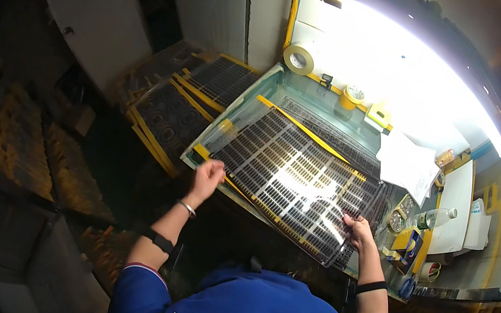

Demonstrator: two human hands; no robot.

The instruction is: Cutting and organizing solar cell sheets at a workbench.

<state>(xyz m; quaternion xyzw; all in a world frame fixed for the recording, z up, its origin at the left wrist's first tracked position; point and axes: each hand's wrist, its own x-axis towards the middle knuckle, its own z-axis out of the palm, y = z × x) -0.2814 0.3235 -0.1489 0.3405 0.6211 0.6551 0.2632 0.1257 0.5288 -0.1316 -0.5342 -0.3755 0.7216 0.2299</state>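
A large clear film sheet (281,167) printed with dark grid blocks lies at a slant on a glass-topped table (261,87), with yellow tape strips (300,125) along its long edges. My right hand (359,230) pinches the sheet's right edge, thumb on top. At the near-left corner my left hand (208,176) has its fingers curled closed, beside a short yellow tape piece (201,151). What those fingers hold, if anything, is hidden. Another dark-printed sheet (332,133) shows from under the far edge. Glare covers part of the top sheet.
More taped sheets (173,112) lie to the left. Along the back stand tape rolls (299,59) and a yellow tape roll (351,95). Right of the sheet are white papers (408,164), a plastic bottle (439,218) and a blue-yellow box (405,248). A bright tube lamp (463,78) hangs above.
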